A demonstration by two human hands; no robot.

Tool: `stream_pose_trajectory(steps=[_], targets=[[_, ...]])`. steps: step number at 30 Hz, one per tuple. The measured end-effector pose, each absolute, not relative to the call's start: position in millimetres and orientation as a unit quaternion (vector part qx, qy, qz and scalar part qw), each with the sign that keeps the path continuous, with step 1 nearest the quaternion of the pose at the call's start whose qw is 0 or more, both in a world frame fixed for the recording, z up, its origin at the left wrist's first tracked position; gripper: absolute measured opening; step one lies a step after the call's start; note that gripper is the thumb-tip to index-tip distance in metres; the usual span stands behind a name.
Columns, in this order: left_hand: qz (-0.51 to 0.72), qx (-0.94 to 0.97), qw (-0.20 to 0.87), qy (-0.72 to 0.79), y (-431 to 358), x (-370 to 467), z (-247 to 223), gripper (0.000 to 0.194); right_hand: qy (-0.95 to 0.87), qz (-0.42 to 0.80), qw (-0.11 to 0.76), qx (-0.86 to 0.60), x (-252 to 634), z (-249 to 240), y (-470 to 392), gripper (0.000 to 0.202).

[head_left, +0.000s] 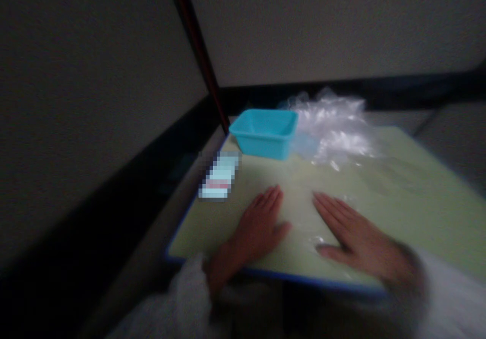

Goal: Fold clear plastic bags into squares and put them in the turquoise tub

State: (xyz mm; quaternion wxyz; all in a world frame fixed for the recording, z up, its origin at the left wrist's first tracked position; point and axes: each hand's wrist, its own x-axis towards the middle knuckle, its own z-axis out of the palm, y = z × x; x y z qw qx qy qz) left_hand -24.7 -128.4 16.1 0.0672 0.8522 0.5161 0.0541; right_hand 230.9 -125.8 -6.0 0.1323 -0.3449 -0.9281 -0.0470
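My left hand point(260, 225) lies flat near the front edge of a pale yellow-green table point(429, 192), its thumb pointing right. Palm down, my right hand point(355, 232) rests to the right of it with thumb and fingers stretched out. Between and under the hands is a clear, shiny sheet, probably plastic film point(304, 217); its outline is hard to make out. Neither hand grips anything. Beyond them, a turquoise plastic basin point(264, 144) stands upright.
A heap of crumpled clear plastic point(334, 123) sits at the back, touching or overlapping the basin's right side. A phone-like lit, pixelated rectangle point(220, 176) lies by the left edge. Grey walls point(322, 30) stand behind and left of the table, which has a blue rim.
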Motion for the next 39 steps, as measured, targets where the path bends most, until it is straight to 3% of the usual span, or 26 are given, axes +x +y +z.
stream_pose_trajectory(steps=[9, 18, 27, 39], targets=[[0.005, 0.855, 0.078, 0.513, -130.2, -45.0, 19.0, 0.070, -0.930, -0.042, 0.130, -0.340, 229.9, -4.1, -125.0, 0.091], [-0.072, 0.896, 0.115, 0.422, -91.5, -54.6, 61.5, 0.073, -0.936, -0.006, 0.138, -0.324, 261.7, 13.2, -127.3, 0.088], [0.076, 0.917, 0.117, 0.374, -44.6, -45.9, 30.9, 0.058, -0.909, 0.157, 0.180, -0.341, 260.0, 72.4, -69.2, 0.046], [0.094, 0.904, 0.130, 0.395, -49.4, -36.8, 16.3, 0.062, -0.921, 0.067, 0.156, -0.350, 239.3, 1.6, -16.2, 0.045]])
